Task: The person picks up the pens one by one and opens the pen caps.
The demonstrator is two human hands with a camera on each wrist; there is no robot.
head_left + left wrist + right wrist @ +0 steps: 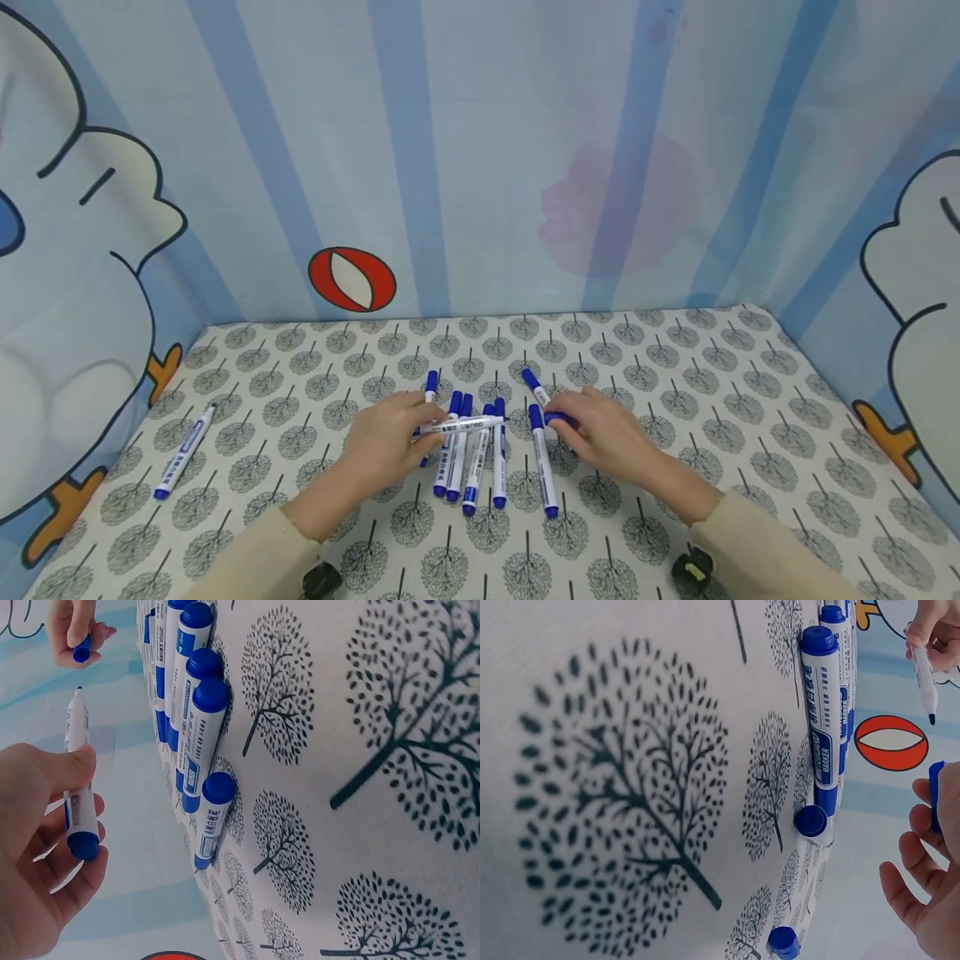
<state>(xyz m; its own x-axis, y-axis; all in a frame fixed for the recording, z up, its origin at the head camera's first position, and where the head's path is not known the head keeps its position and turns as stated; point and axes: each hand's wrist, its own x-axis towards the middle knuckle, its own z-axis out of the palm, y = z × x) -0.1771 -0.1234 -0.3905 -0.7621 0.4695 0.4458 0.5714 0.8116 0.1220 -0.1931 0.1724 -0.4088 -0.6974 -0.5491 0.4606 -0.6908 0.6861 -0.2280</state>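
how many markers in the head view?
8, more may be hidden under the hands. One uncapped in the left hand, five in the row beneath it, one beyond the right hand, one far left.

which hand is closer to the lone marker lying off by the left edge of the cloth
Left. The left hand, holding an uncapped marker, sits nearer the lone marker; the right hand, pinching a blue cap, is farther away, beyond the marker row.
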